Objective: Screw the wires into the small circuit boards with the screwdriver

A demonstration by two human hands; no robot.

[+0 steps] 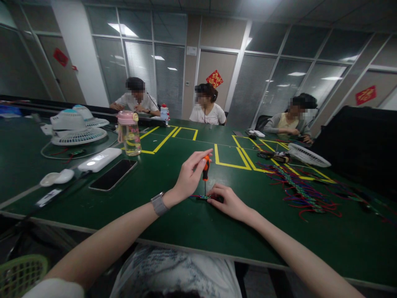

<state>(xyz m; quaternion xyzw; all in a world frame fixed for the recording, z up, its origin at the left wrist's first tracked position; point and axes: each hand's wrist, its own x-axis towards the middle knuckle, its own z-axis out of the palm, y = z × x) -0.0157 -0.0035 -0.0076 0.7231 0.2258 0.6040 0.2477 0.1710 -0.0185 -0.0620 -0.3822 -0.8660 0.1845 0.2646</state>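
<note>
My left hand (192, 173), with a grey-banded watch on the wrist, is closed around the orange and black handle of a screwdriver (205, 170). The screwdriver stands upright, its thin shaft reaching down to a small green circuit board (203, 198) on the table. My right hand (226, 200) rests low on the table, its curled fingertips pinching the right end of that board and a black part beside it. Thin wires run out from the board's left side. The exact point where the tip meets the board is too small to make out.
On the green table (173, 223), a phone (114, 174), a white power strip (99, 159), a pink-lidded bottle (129, 134) and white fans (77, 128) lie to the left. Wired circuit boards (299, 188) spread out at right, near a fan grille (309, 155). Several people sit opposite.
</note>
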